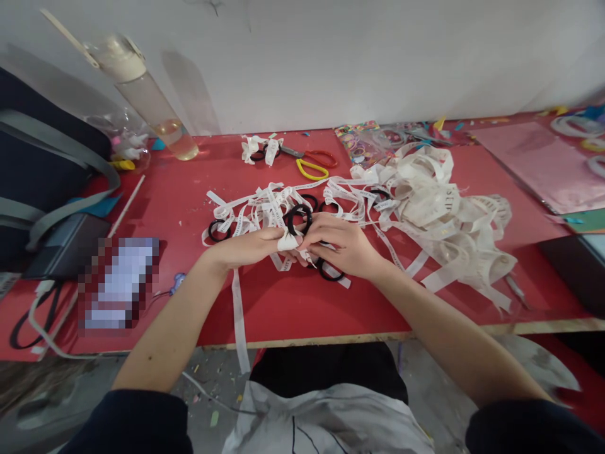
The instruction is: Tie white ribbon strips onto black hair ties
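Observation:
A black hair tie point(299, 220) with white printed ribbon point(287, 241) around its lower part is between my two hands. My left hand point(258, 244) pinches the ribbon between thumb and fingers. On the other side, my right hand point(338, 243) has its fingers closed at the ribbon's end beside the tie. Under and behind both hands lies a tangle of printed ribbon point(250, 211) with several black hair ties, one of them point(331, 270) just below my right hand. To the right is a larger heap of wide white ribbon point(430, 195).
Scissors point(312, 165) lie behind, beside a ribboned tie point(261, 150). A bottle point(155, 107), a dark bag point(42, 157) and a phone point(123, 280) are at the left. Pink sheets point(529, 164) and a dark box point(576, 265) sit right. The red table's front edge point(331, 340) is near.

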`<state>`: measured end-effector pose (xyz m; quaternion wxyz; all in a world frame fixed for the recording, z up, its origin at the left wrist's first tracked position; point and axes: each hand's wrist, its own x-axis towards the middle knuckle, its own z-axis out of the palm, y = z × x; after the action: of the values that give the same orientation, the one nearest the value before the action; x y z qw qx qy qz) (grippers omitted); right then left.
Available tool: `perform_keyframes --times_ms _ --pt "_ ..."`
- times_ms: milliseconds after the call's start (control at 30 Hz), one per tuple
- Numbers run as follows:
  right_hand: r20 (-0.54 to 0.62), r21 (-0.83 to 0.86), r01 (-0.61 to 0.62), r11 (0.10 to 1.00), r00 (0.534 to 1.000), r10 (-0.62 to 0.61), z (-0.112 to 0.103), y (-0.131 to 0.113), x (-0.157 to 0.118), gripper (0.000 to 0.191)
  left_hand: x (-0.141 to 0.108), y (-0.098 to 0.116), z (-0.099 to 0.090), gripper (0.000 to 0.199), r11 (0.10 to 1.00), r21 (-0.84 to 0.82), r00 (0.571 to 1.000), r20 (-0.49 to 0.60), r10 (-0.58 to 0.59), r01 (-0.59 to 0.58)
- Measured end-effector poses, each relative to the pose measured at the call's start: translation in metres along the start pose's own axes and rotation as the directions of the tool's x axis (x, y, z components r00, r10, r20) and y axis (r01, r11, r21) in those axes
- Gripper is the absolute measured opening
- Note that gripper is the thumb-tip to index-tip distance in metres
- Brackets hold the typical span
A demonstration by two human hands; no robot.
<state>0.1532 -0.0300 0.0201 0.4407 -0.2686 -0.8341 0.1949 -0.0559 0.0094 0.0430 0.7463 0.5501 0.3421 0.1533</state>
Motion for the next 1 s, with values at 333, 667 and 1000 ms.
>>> perform_keyframes --times_ms 333,667,1000 --pt "-0.006 0.010 0.019 1.000 1.000 -0.019 0.001 0.000 0.000 0.013 0.003 0.001 -0.010 0.030 0.859 0.511 0.997 -0.042 0.072 -0.040" --pt "-0.155 0.017 -0.056 0.998 0.986 0.058 -0.001 0.005 -0.004 0.012 0.003 -0.006 0.008 0.048 0.434 0.844 0.839 0.033 0.543 -0.314" --pt "-0.191 -0.045 -0.113 0.993 0.976 0.102 0.002 0.001 -0.001 0.012 0.022 -0.027 0.043 0.037 0.881 -0.303 0.916 -0.292 0.277 -0.363"
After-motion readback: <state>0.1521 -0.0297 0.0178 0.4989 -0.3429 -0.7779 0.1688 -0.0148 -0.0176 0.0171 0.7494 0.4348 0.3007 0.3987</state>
